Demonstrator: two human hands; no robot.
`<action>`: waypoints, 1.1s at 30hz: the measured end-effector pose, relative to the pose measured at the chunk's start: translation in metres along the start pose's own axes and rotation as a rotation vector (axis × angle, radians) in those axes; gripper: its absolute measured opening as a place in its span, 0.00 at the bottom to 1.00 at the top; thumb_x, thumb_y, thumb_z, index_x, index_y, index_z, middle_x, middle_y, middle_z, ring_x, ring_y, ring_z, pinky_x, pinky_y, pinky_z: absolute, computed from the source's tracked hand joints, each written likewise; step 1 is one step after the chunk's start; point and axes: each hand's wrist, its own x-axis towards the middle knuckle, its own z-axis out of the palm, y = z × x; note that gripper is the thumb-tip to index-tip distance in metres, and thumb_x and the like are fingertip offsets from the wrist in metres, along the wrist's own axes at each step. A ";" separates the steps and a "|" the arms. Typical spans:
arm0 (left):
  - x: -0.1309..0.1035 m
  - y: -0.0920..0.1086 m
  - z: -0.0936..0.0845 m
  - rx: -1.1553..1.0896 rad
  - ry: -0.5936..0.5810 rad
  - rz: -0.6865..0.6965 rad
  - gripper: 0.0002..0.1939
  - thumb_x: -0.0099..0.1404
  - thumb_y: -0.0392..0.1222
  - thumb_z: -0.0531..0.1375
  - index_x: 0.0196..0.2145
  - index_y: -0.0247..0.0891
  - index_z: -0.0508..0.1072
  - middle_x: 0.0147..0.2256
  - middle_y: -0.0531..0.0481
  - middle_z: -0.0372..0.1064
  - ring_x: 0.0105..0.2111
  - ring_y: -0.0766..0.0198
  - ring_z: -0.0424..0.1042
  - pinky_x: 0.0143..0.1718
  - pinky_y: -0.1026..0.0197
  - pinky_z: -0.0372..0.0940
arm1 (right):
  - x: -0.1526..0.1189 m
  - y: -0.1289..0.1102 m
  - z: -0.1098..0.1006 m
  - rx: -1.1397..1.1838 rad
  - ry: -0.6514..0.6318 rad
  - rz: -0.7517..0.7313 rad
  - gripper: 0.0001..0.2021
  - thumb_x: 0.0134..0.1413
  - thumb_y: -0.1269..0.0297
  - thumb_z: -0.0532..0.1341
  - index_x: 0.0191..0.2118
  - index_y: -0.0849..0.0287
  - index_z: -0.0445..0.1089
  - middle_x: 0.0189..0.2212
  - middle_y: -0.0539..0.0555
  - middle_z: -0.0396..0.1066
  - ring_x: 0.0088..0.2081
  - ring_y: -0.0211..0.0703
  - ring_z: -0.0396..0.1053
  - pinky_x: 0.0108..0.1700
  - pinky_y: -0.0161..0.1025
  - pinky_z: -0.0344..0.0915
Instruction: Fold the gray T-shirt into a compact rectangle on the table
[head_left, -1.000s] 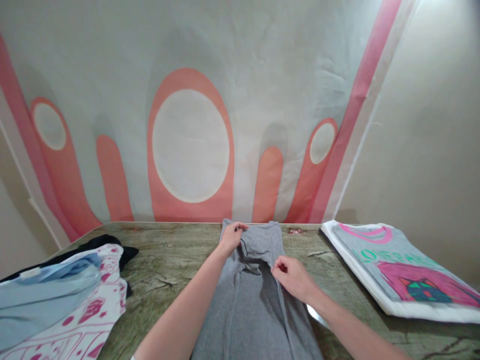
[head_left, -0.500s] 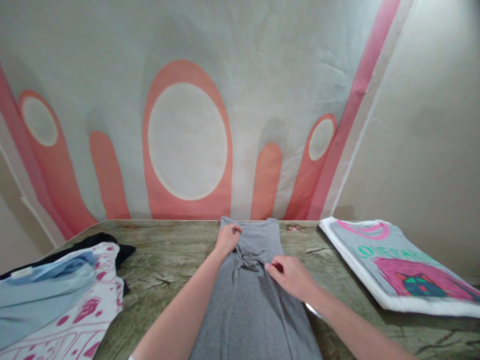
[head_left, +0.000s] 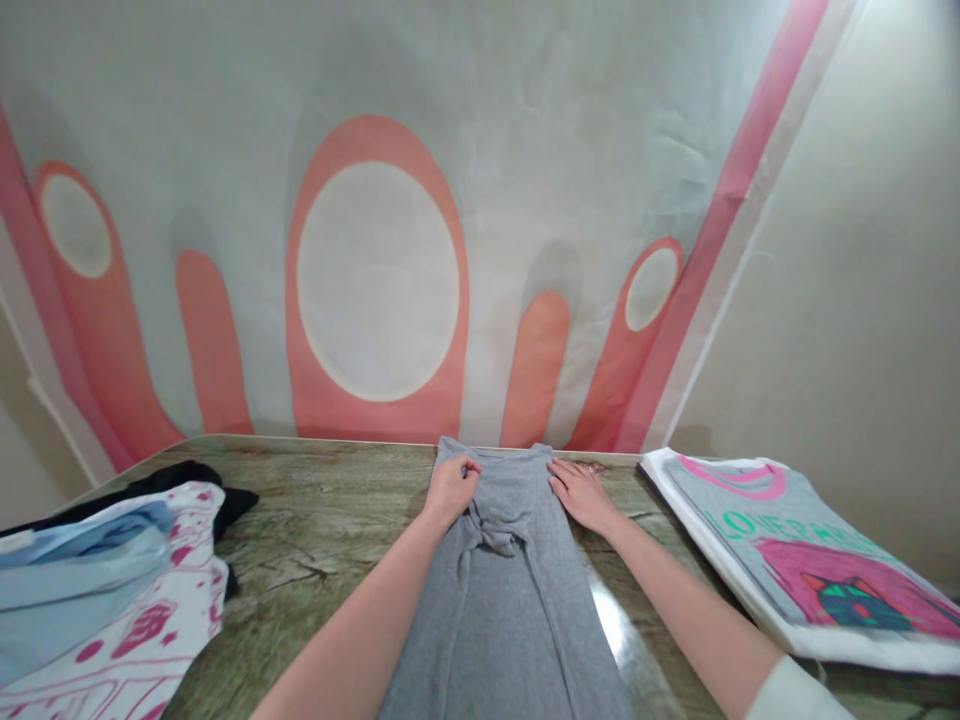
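A grey knit garment (head_left: 502, 600) lies lengthwise on the table, its narrow end at the far edge. Two long seams run down it, and the cloth is bunched in a small fold near the upper middle. My left hand (head_left: 452, 487) is closed at the garment's upper left side, fingers curled in on the cloth; the fingertips are partly hidden. On the opposite side, my right hand (head_left: 583, 492) rests with its fingers stretched out, fingertips touching the upper right edge of the garment.
To the right is a stack of folded shirts (head_left: 817, 540), a grey printed one with a pink collar on top. At the left lie loose clothes (head_left: 120, 590), light blue, white-and-pink and black. The wood-patterned table (head_left: 315, 530) meets a painted wall (head_left: 525, 150) behind.
My right hand has moved up and away from the bunched fold to the upper right edge, its fingers straightening. The fold looks flatter. My left hand stays nearly in place.
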 end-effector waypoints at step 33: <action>-0.005 0.000 0.004 0.109 0.026 0.084 0.11 0.55 0.32 0.51 0.29 0.38 0.73 0.31 0.49 0.72 0.33 0.62 0.70 0.36 0.63 0.62 | -0.031 -0.010 0.001 -0.020 -0.084 -0.111 0.25 0.61 0.55 0.41 0.60 0.60 0.55 0.61 0.57 0.51 0.62 0.47 0.47 0.60 0.51 0.44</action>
